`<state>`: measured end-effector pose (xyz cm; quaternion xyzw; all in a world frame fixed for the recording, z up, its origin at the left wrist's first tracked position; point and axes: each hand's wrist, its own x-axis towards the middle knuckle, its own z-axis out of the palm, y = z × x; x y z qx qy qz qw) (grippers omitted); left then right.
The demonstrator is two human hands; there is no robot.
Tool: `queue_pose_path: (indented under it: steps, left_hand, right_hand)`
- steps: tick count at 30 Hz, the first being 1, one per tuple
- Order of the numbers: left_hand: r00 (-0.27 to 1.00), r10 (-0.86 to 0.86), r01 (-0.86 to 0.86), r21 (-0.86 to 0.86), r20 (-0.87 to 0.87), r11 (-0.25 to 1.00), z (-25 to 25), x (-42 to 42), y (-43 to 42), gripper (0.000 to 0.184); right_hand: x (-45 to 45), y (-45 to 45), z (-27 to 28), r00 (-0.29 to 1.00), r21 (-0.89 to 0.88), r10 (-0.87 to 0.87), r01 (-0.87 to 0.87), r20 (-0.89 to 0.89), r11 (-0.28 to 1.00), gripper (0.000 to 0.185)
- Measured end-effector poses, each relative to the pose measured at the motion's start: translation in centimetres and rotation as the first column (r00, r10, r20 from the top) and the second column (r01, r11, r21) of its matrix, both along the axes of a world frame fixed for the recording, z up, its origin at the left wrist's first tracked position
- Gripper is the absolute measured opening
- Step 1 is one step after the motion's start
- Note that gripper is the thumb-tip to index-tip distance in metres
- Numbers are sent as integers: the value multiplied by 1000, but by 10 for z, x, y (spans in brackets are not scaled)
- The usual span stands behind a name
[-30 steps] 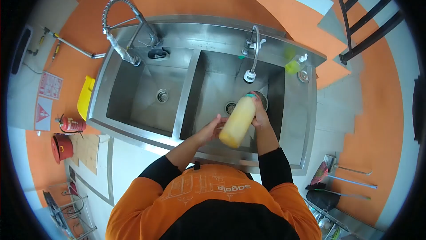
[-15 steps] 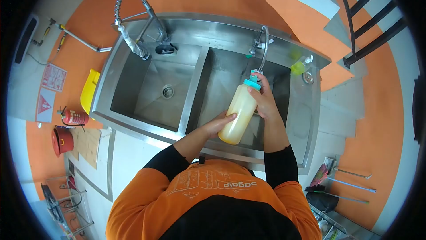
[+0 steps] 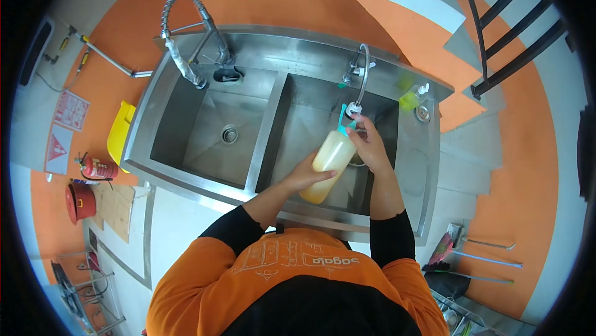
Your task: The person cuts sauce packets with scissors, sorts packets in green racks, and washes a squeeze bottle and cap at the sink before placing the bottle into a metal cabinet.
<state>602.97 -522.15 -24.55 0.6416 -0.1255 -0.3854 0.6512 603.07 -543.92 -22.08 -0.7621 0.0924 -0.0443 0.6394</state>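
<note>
Over the right sink basin I hold a large, pale translucent bottle [image 3: 332, 161], tilted, with something yellowish at its bottom. My left hand [image 3: 303, 174] is wrapped around its lower side. At the top, the fingers of my right hand [image 3: 369, 146] close on a turquoise cap [image 3: 351, 127]. A thin turquoise strip sticks up beside the cap. Whether the cap is still seated on the neck I cannot tell. Just above my right fingers is the spout of a curved tap [image 3: 364, 78].
A steel double sink [image 3: 264, 143] spans the front, its left basin under a spring-hose faucet [image 3: 180, 56]. On the right ledge stands a soap pump bottle [image 3: 413, 97]. A yellow bin [image 3: 120, 130] and fire extinguisher [image 3: 98, 167] are at left, stair railing [image 3: 518, 38] at right.
The turquoise top has shifted: the wide ring on the bottle shows less, and a thin strip now stands up. My right hand has turned and moved slightly down from the tap.
</note>
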Motion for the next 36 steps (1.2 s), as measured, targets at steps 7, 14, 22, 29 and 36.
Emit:
queue_pose_path:
  steps: [7,14,22,29,36]
  left_hand:
    - [973,-142,67,367,181,928,-22,-12,8,85]
    - [970,-160,160,-15,-181,987,-55,-21,21,78]
    - [498,-574,56,-637,-649,769,-80,-16,43,95]
    - [430,-596,17,-653,-679,757,-75,-21,42,101]
    - [407,-589,83,-614,-698,785,-82,-15,42,104]
  right_hand:
    - [2,-10,-28,934,-494,27,-212,-356,843,86]
    - [4,-20,-52,878,-298,230,-373,-421,879,69]
    - [1,-39,8,698,319,664,-586,-270,745,46]
    - [5,-53,-17,589,248,803,-795,93,554,45]
    - [6,-55,-18,729,599,641,-408,-240,689,38]
